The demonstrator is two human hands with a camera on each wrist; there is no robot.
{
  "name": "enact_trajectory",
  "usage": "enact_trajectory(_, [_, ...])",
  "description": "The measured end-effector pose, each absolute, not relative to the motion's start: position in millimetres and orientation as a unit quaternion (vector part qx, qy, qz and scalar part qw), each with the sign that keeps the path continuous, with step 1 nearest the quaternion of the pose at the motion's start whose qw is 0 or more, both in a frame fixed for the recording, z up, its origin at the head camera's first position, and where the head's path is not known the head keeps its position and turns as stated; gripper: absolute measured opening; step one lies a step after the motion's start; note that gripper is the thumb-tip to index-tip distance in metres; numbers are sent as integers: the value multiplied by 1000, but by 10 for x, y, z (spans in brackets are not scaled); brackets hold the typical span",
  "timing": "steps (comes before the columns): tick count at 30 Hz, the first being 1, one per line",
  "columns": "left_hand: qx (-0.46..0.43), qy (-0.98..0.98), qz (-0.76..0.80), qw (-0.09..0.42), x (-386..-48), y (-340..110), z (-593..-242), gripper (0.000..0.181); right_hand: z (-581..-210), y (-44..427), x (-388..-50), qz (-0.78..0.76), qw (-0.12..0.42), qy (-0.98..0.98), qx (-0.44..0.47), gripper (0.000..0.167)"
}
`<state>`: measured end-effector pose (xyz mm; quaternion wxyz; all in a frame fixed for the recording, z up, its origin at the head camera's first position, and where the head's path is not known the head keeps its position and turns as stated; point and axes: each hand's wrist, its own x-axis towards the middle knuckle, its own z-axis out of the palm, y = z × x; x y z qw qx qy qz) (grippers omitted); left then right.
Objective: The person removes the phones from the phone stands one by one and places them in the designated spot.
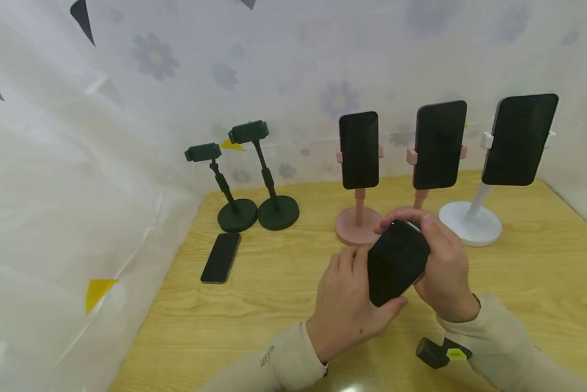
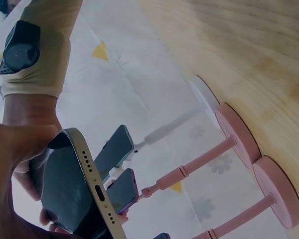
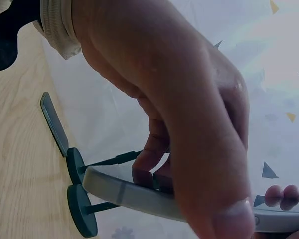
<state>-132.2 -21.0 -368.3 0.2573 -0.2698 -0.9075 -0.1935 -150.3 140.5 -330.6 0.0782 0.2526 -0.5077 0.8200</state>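
Note:
Between both hands a dark-screened smartphone [image 1: 398,262] is held tilted above the table. My left hand [image 1: 347,299] grips its lower left side, thumb along the bottom edge. The right hand [image 1: 442,267] grips the opposite side, its fingers over the top edge. In the left wrist view the phone's light metal edge with the charging port [image 2: 99,193] faces the camera. In the right wrist view the right thumb [image 3: 231,219] presses on the phone's pale side frame [image 3: 134,196].
Two pink stands [image 1: 357,226] and a white stand [image 1: 471,223] each hold a phone upright at the back right. Two dark green stands [image 1: 277,212] with bare clamps stand at the back left. Before them another phone [image 1: 220,258] lies flat on the wooden table [image 1: 274,272].

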Motion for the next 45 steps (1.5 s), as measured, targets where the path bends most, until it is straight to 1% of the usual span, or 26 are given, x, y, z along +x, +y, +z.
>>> enact_trajectory(3, [-261, -910, -216, 237, -1331, -260, -3687, 85, -3330, 1376, -1535, 816, 68, -510, 264, 39])
enact_trajectory(6, [-245, -914, -242, 213, -1329, -375, -3689, 74, -3340, 1335, -1562, 790, 46, -561, 242, 39])
enact_trajectory(8, [-234, -917, -248, 208, -1336, -479, -3697, 69, -3349, 1321, -1565, 766, 29, -600, 229, 39])
enact_trajectory(12, [-197, -927, -236, 213, -1400, -721, -3725, 69, -3359, 1326, -1558, 713, 22, -671, 200, 38])
enact_trajectory(18, [-101, -950, -203, 214, -1618, -1125, -3790, 72, -3368, 1351, -1561, 702, 23, -688, 180, 34])
enact_trajectory(22, [-36, -961, -189, 200, -1798, -1395, -3883, 70, -3380, 1364, -1560, 695, 20, -700, 161, 33])
enact_trajectory(27, [19, -969, -185, 162, -2013, -1626, -4051, 62, -3406, 1400, -1554, 696, 28, -700, 158, 28])
enact_trajectory(34, [43, -980, -166, 101, -2272, -1784, -4328, 49, -3468, 1460, -1525, 714, 47, -675, 179, 24])
enact_trajectory(38, [42, -985, -151, 72, -2394, -1838, -4410, 51, -3487, 1499, -1502, 711, 48, -680, 174, 24])
enact_trajectory(45, [32, -989, -140, 38, -2559, -1815, -4433, 55, -3489, 1543, -1472, 699, 44, -692, 174, 24])
